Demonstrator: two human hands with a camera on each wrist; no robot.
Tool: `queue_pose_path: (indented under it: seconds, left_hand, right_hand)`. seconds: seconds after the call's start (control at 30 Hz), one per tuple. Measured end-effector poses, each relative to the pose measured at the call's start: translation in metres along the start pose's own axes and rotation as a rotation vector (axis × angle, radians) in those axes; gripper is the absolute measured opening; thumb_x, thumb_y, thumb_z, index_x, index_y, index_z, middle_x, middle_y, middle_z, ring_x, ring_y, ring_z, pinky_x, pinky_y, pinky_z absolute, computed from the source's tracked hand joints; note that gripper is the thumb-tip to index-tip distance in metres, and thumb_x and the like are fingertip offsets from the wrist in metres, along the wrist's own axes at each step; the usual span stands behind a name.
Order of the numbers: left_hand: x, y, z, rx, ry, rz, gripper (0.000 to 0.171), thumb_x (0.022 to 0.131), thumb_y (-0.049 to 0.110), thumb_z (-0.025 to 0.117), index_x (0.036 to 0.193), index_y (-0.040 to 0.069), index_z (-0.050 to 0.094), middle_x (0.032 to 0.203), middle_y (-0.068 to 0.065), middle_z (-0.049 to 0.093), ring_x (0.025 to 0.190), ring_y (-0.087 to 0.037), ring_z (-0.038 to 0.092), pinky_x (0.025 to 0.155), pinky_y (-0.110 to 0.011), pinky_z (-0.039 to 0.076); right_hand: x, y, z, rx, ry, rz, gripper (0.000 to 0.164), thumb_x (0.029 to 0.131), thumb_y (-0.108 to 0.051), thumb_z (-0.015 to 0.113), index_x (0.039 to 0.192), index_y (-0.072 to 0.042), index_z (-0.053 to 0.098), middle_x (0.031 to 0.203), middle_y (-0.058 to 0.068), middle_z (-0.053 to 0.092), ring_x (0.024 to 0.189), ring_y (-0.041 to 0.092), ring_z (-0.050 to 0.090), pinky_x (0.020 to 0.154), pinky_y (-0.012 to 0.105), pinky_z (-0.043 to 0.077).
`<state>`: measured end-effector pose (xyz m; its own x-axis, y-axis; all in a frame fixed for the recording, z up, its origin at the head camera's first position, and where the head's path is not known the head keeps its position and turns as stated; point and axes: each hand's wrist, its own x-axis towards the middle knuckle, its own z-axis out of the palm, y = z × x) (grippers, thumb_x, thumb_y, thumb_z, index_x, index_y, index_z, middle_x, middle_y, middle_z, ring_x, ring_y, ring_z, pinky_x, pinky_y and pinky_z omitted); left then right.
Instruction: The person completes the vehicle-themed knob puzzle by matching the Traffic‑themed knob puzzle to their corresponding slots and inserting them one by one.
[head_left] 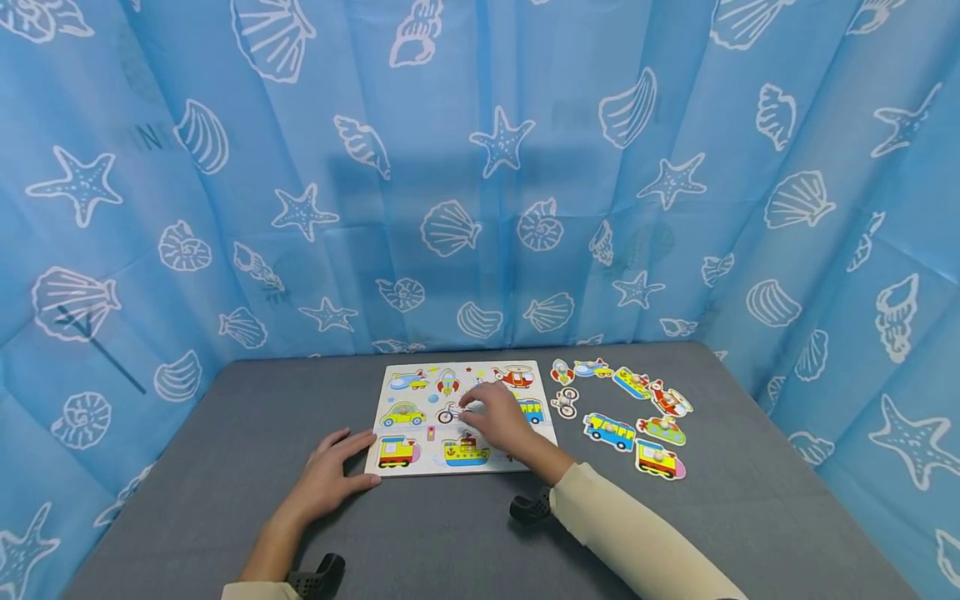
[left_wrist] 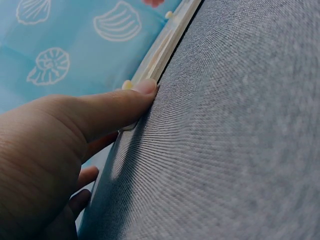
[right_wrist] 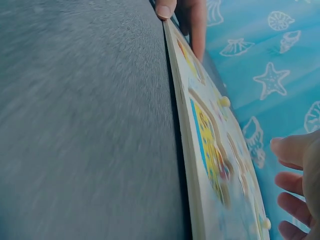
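Observation:
A wooden puzzle board with pictures of vehicles lies on the grey table. My left hand touches its near left corner, thumb on the front edge and index finger at the left side; in the left wrist view the thumb is extended along the corner. Over the middle of the board hovers my right hand, near the bicycle picture. Its fingers are loosely bent and apart in the right wrist view, with nothing seen between them. A yellow-green car piece with a knob sits in the board.
To the board's right lie several knobbed pieces, among them a bicycle, a bus, a train, a ship and a helicopter. A blue shell-patterned curtain hangs behind the table.

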<state>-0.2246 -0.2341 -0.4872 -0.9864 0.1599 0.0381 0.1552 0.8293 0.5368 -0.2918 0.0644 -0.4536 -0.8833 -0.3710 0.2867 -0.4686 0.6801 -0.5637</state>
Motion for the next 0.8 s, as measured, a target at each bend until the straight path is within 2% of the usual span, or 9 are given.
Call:
queue_pose_path:
  seconds: [0.17, 0.3, 0.47, 0.63, 0.8]
  left_hand:
    - [0.0, 0.001, -0.001, 0.0, 0.005, 0.012, 0.073, 0.077, 0.042, 0.081, 0.14, 0.015, 0.055, 0.143, -0.005, 0.051, 0.139, -0.04, 0.027, 0.101, -0.071, 0.022]
    - [-0.001, 0.001, -0.002, 0.001, 0.002, 0.013, 0.073, 0.077, 0.042, 0.081, 0.14, 0.016, 0.055, 0.143, -0.005, 0.051, 0.139, -0.04, 0.027, 0.101, -0.071, 0.023]
    - [-0.002, 0.001, -0.002, 0.005, 0.004, 0.013, 0.073, 0.077, 0.042, 0.081, 0.14, 0.016, 0.055, 0.143, -0.005, 0.051, 0.139, -0.04, 0.027, 0.101, -0.07, 0.023]
    - [-0.001, 0.0, -0.001, 0.002, 0.004, 0.009, 0.074, 0.077, 0.043, 0.081, 0.14, 0.016, 0.055, 0.144, -0.005, 0.05, 0.139, -0.039, 0.027, 0.102, -0.07, 0.023]
    - [-0.002, 0.0, 0.0, 0.002, 0.005, 0.004, 0.074, 0.077, 0.044, 0.08, 0.141, 0.016, 0.054, 0.144, -0.005, 0.05, 0.139, -0.039, 0.027, 0.102, -0.07, 0.023]
  right_hand:
    - [-0.014, 0.009, -0.016, 0.018, 0.021, -0.015, 0.015, 0.085, -0.014, 0.076, 0.098, -0.008, 0.074, 0.103, 0.004, 0.069, 0.106, 0.026, 0.058, 0.095, 0.045, 0.042]
    - [-0.026, 0.018, -0.027, 0.004, 0.06, -0.032, 0.014, 0.083, -0.012, 0.077, 0.095, -0.007, 0.074, 0.101, 0.004, 0.069, 0.104, 0.026, 0.059, 0.093, 0.045, 0.043]
    - [-0.039, 0.033, -0.04, -0.01, 0.089, 0.009, 0.015, 0.081, -0.012, 0.079, 0.095, -0.009, 0.074, 0.097, 0.002, 0.069, 0.099, 0.024, 0.058, 0.087, 0.044, 0.045]
    - [-0.052, 0.052, -0.054, -0.03, 0.094, 0.065, 0.018, 0.081, -0.013, 0.08, 0.097, -0.009, 0.074, 0.1, 0.003, 0.068, 0.102, 0.025, 0.058, 0.089, 0.046, 0.045]
    - [-0.067, 0.072, -0.065, -0.083, 0.134, 0.05, 0.018, 0.08, -0.011, 0.079, 0.097, -0.007, 0.073, 0.099, 0.005, 0.069, 0.1, 0.028, 0.057, 0.086, 0.048, 0.044]
